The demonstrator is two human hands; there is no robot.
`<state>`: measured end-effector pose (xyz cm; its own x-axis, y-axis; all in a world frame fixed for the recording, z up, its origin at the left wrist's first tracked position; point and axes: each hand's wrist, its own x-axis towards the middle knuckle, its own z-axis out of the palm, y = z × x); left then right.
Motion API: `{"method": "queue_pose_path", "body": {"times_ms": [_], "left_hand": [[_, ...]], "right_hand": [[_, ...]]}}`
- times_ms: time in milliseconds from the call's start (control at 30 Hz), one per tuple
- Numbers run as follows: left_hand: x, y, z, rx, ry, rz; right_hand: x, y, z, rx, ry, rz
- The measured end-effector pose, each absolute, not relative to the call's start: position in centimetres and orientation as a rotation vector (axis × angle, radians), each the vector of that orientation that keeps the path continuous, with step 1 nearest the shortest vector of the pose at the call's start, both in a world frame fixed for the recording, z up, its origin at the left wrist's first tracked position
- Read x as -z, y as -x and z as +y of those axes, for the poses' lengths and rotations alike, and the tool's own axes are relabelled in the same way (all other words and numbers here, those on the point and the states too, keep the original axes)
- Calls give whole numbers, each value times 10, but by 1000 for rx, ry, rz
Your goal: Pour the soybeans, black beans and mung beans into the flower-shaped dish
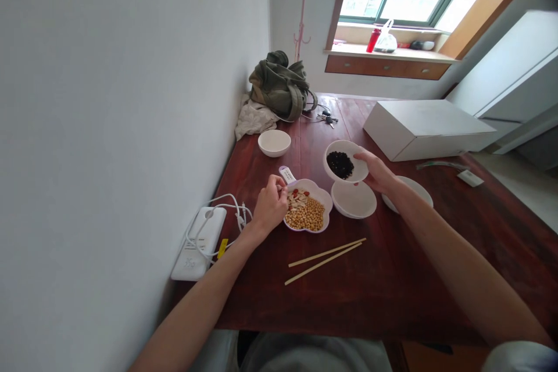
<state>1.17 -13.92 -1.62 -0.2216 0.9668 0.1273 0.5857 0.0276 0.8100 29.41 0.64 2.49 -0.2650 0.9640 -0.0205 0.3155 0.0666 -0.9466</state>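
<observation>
My right hand (378,172) holds a small white bowl of black beans (345,161), tilted and lifted above the table. Under it lies an empty white dish (354,200), and another white dish (414,187) shows behind my right wrist. My left hand (271,204) grips the left rim of a flower-shaped white dish (323,193) that contains yellow soybeans, pale peanuts and a few red pieces. A small white item with a purple edge (287,174) lies just beyond that hand.
A pair of wooden chopsticks (325,260) lies near me on the dark red table (392,279). An empty white bowl (274,142), a green jacket (281,86), keys (328,119), a white box (425,127) and a white device with cable (198,241) surround the dishes.
</observation>
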Motion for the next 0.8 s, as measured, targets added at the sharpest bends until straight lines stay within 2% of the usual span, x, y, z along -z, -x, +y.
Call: {"method": "queue_pose_path", "body": {"times_ms": [100, 233, 433, 800], "left_hand": [[17, -12, -139, -1062, -1571, 1831], [18, -13, -139, -1056, -1566, 1822], [16, -13, -139, -1069, -1564, 1813], [18, -11, -138, -1155, -1554, 1809]], "right_hand": [[-35, -288, -10, -1256, 1210, -1677], [-44, -279, -21, -1031, 1180, -1852], [-51, -269, -28, -898, 1092, -2005], [-48, -258, -34, -456, 969, -2261]]}}
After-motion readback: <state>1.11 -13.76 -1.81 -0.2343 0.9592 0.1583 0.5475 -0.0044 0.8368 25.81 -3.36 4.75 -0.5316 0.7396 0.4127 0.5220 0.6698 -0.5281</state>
